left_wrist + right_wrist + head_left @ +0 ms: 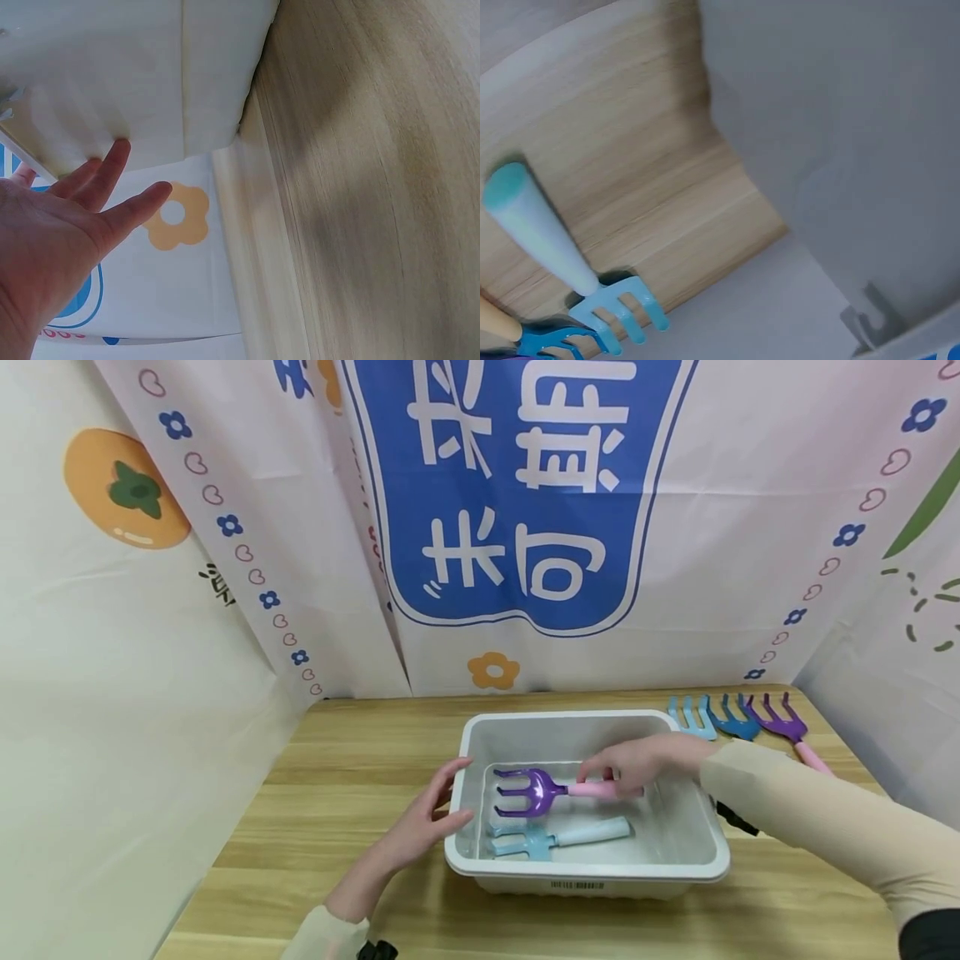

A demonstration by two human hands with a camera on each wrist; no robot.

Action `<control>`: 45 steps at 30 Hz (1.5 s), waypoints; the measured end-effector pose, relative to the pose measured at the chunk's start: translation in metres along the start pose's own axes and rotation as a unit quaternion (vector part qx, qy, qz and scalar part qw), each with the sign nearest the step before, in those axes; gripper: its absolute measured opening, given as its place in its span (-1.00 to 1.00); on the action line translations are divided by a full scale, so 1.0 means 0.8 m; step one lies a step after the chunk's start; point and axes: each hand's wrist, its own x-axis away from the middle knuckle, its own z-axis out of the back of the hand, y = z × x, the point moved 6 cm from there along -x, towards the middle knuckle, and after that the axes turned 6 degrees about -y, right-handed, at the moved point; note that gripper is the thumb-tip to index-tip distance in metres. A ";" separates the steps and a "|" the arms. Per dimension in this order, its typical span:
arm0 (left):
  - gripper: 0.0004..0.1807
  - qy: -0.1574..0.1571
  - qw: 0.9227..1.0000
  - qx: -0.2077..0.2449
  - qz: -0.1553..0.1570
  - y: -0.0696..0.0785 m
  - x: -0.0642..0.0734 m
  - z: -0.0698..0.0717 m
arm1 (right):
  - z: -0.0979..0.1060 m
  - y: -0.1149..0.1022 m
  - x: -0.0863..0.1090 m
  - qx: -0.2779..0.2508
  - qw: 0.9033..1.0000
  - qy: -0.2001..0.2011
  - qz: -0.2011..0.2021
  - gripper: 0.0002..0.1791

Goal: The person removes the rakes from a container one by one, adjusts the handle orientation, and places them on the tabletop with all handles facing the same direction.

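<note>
A light grey plastic bin [585,870] stands on the table. Inside it lies a purple hand rake [534,793] with a pink handle, and my right hand [637,764] pinches that handle from above. Nearer to me, on the bin floor, is a light blue hand rake [558,838]. My left hand [423,818] rests against the bin's left side, thumb and fingers spread along the rim. The left wrist view shows its fairly straight fingers [112,176] at the outer wall. The right hand is out of sight in the right wrist view.
Right of the bin, at the back of the wooden table [360,760], lie a light blue rake [615,304], a dark blue rake [735,720] and another purple rake [783,724]. A printed cloth [712,568] hangs behind the table, with white cloth at both sides.
</note>
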 end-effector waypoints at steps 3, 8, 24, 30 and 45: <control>-0.27 0.001 1.000 0.001 -0.001 0.002 0.000 0.001 | 0.007 -0.009 0.007 -0.013 1.000 -0.009 0.020 -0.23; -0.26 0.000 1.000 0.002 -0.002 0.004 0.000 0.000 | 0.015 -0.017 0.014 -0.016 0.999 -0.016 0.024 -0.27; -0.26 0.001 1.000 -0.005 -0.001 0.006 0.003 0.000 | 0.037 -0.033 0.058 -0.038 0.996 0.004 0.074 -0.40; -0.27 0.001 1.000 -0.006 -0.001 0.003 0.003 0.001 | 0.034 -0.033 0.074 -0.030 0.998 0.019 0.058 -0.49; -0.30 -0.004 1.000 -0.007 0.012 0.001 0.001 0.000 | 0.040 -0.023 0.165 -0.129 0.975 0.151 0.096 -0.36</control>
